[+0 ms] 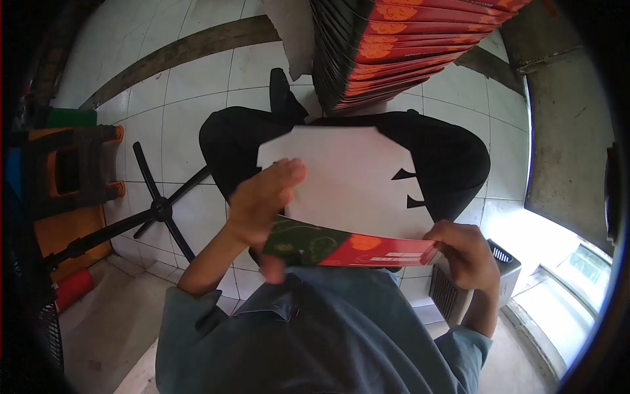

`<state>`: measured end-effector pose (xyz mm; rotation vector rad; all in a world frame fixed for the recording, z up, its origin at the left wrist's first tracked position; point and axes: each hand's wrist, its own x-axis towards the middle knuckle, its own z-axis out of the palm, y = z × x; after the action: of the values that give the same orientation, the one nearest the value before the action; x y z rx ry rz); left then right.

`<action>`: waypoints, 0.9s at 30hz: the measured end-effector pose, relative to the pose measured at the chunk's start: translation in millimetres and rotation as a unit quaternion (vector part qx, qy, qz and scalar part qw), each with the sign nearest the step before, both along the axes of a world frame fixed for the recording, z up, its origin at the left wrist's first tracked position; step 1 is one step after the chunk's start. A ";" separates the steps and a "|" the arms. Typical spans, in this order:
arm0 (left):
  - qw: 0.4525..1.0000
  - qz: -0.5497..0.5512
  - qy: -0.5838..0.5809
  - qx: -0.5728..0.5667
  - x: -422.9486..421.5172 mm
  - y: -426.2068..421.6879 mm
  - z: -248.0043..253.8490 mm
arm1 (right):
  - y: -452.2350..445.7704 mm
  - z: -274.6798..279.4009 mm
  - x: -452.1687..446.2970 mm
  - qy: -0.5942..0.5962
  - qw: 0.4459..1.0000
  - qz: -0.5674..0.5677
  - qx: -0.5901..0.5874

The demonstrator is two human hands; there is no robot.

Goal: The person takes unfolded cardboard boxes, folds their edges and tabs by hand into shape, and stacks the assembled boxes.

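Nearest is the shirt [341,335], and just beyond its hem stands the printed flap [338,246] of a card [348,174], green on the left and red on the right. The right hand [462,249] has its fingers curled and pinches the flap's right end. The left hand [262,207] is blurred; its fingers stretch over the card's left edge and its thumb sits at the flap's left end, but whether they press or only hover I cannot tell. The card lies white side up across the lap, over black trousers [453,148], with dark notches on its right edge. The lap is an uneven support, so the card could tip or bow if the knees shift. A hard pull by the right hand, with the left side loose, might skew the crease or dent the corner; the notched edge looks likely to catch and tear on cloth. Farther out, a stack [410,49] of red-and-black printed pieces rises beyond the knees; a foot knocking its base could make it slide.
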<state>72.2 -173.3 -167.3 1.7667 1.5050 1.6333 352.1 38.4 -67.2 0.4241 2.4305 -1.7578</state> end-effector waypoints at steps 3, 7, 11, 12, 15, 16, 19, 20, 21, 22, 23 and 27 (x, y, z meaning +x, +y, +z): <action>0.970 0.023 0.242 -0.022 18.8 32.4 6.3 | 5.0 6.5 5.8 -0.015 0.999 -0.030 0.017; 0.970 -0.161 0.135 -0.122 34.8 44.6 18.9 | -26.0 42.0 -21.8 0.045 0.950 -0.118 0.287; 0.952 -0.207 0.096 -0.204 72.4 50.2 47.1 | -56.7 23.2 -29.2 0.214 0.926 -0.123 0.287; 0.941 -0.222 0.123 -0.225 79.1 49.6 50.1 | -61.1 13.8 -29.0 0.273 0.909 -0.123 0.289; 0.919 -0.256 0.165 -0.252 70.3 54.7 69.2 | -53.6 14.0 -22.4 0.258 0.910 -0.133 0.295; 0.893 -0.313 0.103 -0.306 58.3 65.8 76.4 | -51.9 12.3 -18.6 0.277 0.901 -0.182 0.280; 0.844 -0.383 -0.016 -0.375 39.8 85.0 76.6 | -47.9 9.2 -7.7 0.286 0.873 -0.252 0.305; 0.826 -0.399 -0.069 -0.392 38.2 88.0 76.1 | -46.1 9.3 -3.9 0.275 0.869 -0.260 0.319; 0.826 -0.400 -0.069 -0.391 40.5 88.6 72.0 | -44.6 7.4 -1.5 0.287 0.851 -0.299 0.322; 0.814 -0.401 -0.188 -0.377 44.4 89.0 64.3 | -44.0 7.7 -2.2 0.291 0.842 -0.318 0.324; 0.788 -0.396 -0.305 -0.359 47.2 89.3 59.6 | -43.3 8.1 -2.9 0.295 0.833 -0.337 0.325; 0.741 -0.314 -0.467 -0.365 46.0 93.1 71.9 | -35.1 23.5 -4.0 0.201 0.840 -0.430 0.264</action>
<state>118.2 -80.3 -95.4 0.6535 0.7234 1.0231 348.1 3.4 -43.6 1.5596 3.3585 -1.4157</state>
